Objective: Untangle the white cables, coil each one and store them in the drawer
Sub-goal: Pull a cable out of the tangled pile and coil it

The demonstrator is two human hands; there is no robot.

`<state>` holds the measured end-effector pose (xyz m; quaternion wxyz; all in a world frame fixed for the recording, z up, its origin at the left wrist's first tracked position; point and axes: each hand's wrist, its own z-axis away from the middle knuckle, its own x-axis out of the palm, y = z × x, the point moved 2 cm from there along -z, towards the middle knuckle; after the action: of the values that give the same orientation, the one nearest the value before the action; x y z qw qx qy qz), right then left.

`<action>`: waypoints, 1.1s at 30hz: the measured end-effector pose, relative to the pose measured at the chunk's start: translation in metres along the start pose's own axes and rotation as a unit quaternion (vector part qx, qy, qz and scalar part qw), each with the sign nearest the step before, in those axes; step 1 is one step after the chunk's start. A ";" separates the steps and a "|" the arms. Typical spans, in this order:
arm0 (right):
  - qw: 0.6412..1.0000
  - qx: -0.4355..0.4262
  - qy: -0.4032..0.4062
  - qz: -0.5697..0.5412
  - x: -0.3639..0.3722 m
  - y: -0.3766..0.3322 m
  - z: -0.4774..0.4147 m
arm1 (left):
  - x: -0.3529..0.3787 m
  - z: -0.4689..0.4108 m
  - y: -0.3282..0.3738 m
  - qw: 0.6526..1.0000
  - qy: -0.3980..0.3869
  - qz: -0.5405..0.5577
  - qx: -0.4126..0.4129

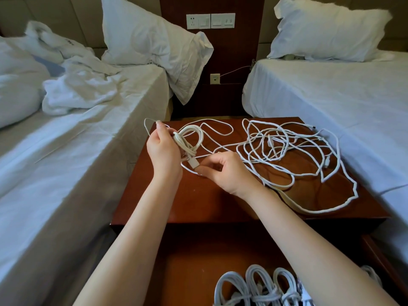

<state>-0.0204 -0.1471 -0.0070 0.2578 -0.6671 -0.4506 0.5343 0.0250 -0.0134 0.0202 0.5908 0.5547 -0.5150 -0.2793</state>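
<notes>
My left hand grips a partly wound coil of white cable above the left part of the brown nightstand top. My right hand pinches that cable's plug end just below the coil. A loose tangle of white cables sprawls over the right half of the top, one thick strand running to the right edge. Below, the open drawer holds three coiled white cables at its front right.
A bed with rumpled white linen lies on the left and a made bed on the right, each close beside the nightstand. A wall panel with sockets stands behind. My forearms cross over the drawer.
</notes>
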 end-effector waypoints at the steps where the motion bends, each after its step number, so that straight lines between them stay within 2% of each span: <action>1: 1.000 -0.001 0.007 0.000 0.001 0.001 0.000 | -0.001 0.000 0.000 1.000 -0.002 -0.003 0.001; 8: 1.000 0.020 -0.011 0.005 -0.001 -0.001 0.000 | 0.000 -0.002 0.003 0.997 -0.055 -0.049 -0.005; 14: 0.996 0.011 0.017 -0.093 -0.007 -0.009 -0.001 | -0.001 0.001 0.008 0.993 -0.092 -0.080 -0.007; 20: 0.990 0.002 0.050 -0.133 -0.009 -0.025 0.005 | -0.019 0.018 0.008 0.984 -0.132 -0.122 0.007; 27: 0.988 0.053 0.002 -0.146 0.007 -0.019 0.036 | -0.045 0.042 -0.005 0.975 -0.128 -0.181 0.020; 33: 0.987 0.084 -0.021 -0.136 0.021 -0.006 0.063 | -0.057 0.065 -0.022 0.966 -0.169 -0.198 0.007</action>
<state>-0.0812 -0.1345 -0.0309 0.3741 -0.5639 -0.4960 0.5441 -0.0469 0.0091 -0.0270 0.4244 0.5941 -0.4895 -0.4767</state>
